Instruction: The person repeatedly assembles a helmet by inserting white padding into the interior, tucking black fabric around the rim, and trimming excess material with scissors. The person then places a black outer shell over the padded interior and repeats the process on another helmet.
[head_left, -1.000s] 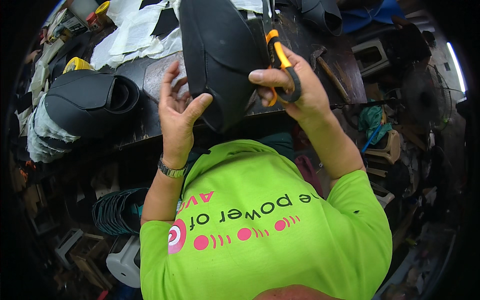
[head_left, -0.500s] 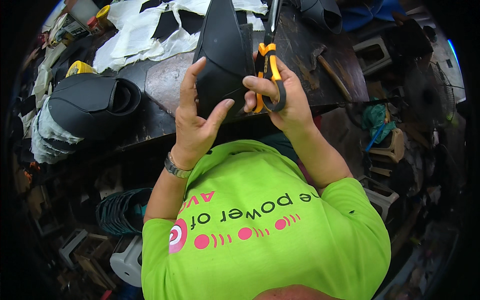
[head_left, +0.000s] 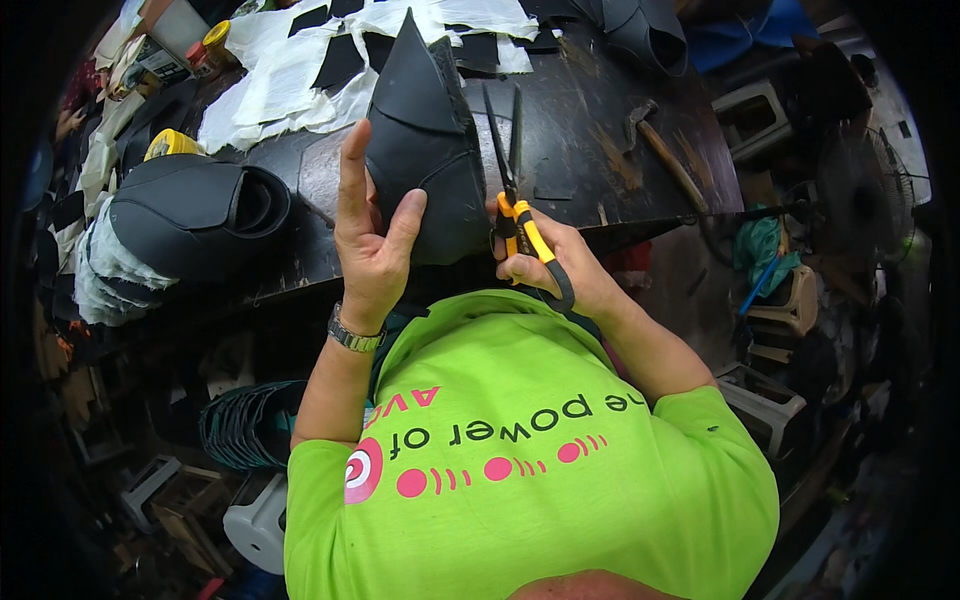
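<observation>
My left hand (head_left: 372, 250) grips a black leather-like boot upper (head_left: 425, 150), pointed at the top, with curved seams across its face. The thumb lies on the near face; the other fingers are mostly hidden behind it, though the index finger sticks up along its left edge. Just to the right, my right hand (head_left: 575, 262) has its fingers in the yellow-and-black handles of a pair of scissors (head_left: 512, 190). Their blades point upward and stand slightly apart, beside the upper's right edge, with nothing seen between them.
The dark worktable (head_left: 590, 110) bears white cloth pieces (head_left: 285, 85) with black patches and a hammer (head_left: 665, 160) at right. Rolled black uppers (head_left: 180, 215) lie over white cloth at the left edge. Another black upper (head_left: 640, 35) sits at the far right. A grey stool (head_left: 750, 110) stands beyond the table.
The scissors have dropped lower and away from the upper, and their blades have parted. The boot upper has come down and slightly left in my left hand.
</observation>
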